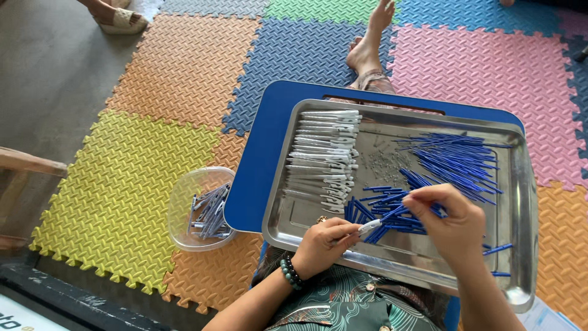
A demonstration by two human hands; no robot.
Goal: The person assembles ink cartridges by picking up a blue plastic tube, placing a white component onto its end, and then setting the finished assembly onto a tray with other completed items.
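Interlocking foam floor mats [184,79] in orange, yellow, blue, green and pink cover most of the ground, with bare grey floor [49,67] showing along the left edge. A sandalled foot of another person [119,18] rests at the top left, well apart from the work.

At the left, on the mats, stands a clear round plastic bowl [184,196] holding a small heap of assembled grey-white pens [211,211]; it sits just beside the left edge of a blue lap board [257,159]. Open mat lies all around the bowl's far and left sides.

On the board rests a rectangular shiny metal tray [520,202], its raised rim reaching close to the board's edges. Inside, at the left, a stack of white pen barrels [321,153] lies in rows. Tiny metal springs [383,162] are scattered on the bare middle of the tray. Short blue pen parts [383,211] are piled near the front, and long thin blue refills [456,159] fan out at the right.

The person's left hand [324,242], with a dark bead bracelet [290,273] at the wrist, is closed around a white pen barrel [369,227], pinched between thumb and fingers above the tray's front rim. The right hand [453,220] is curled, its fingertips pinching a blue refill [395,213] whose end meets the barrel's tip. The person's own bare foot [367,49] stretches out beyond the board.
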